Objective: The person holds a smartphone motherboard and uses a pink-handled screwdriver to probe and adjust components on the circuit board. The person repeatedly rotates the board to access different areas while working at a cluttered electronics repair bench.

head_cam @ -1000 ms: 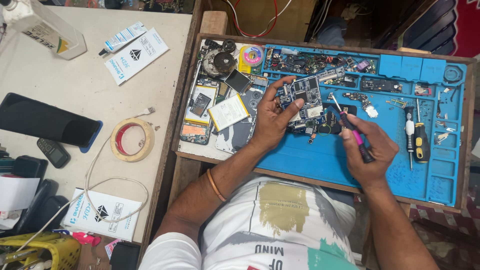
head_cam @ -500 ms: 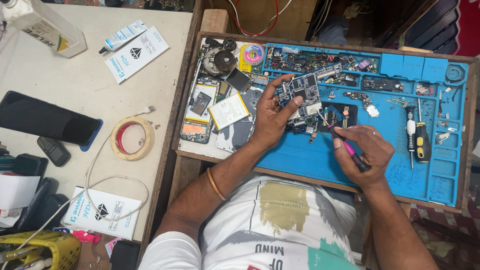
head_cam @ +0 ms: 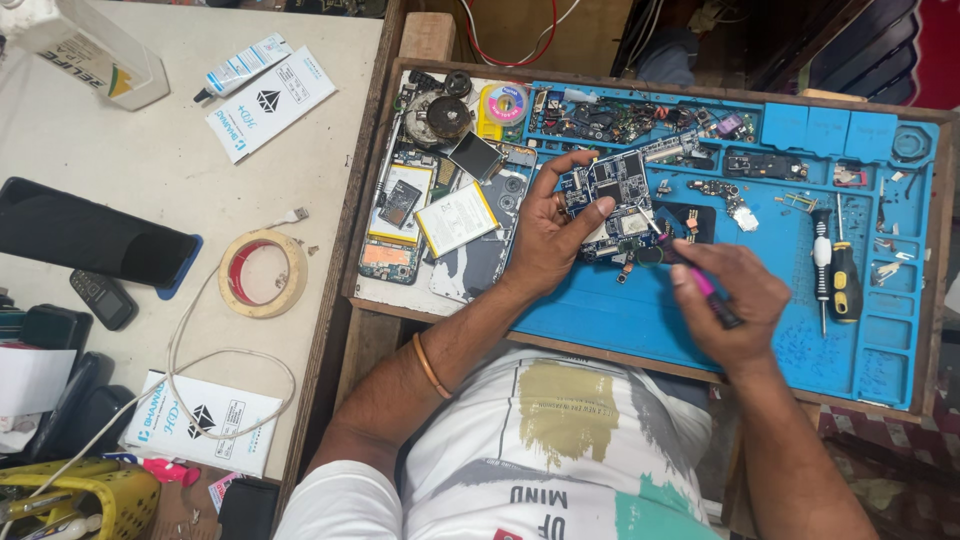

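Both hands [head_cam: 548,235] curl around circuit board [head_cam: 612,190]

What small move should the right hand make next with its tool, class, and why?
Probably a slight push to seat the pink-handled tool on the circuit board: the right hand has its tip at the board's lower edge, and the left hand steadies the board.

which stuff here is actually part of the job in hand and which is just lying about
In use: circuit board in left hand; pink-handled tool in right hand; blue mat.

Lying about: tape roll, black phone, yellow-black screwdriver, white cable.
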